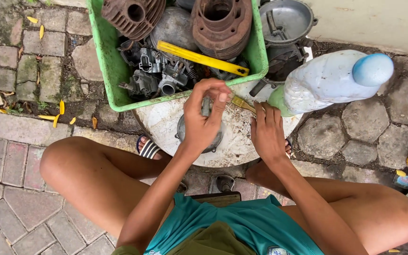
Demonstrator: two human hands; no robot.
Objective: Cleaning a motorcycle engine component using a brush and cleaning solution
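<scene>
Operator seated low, knees bent and spread wide, bare thighs at either side of the view. Both forearms extend forward between the knees, converging toward the centre. Left hand (205, 115): raised, wrist flexed, back of hand toward the camera, fingers (223, 97) curled inward with thumb and fingertips pinched together in a closed grip. Right hand (267, 132): lower, palm down, back of hand up, fingers (260, 109) extended forward and held close together, tips pressed downward. Hands near each other, not touching
</scene>
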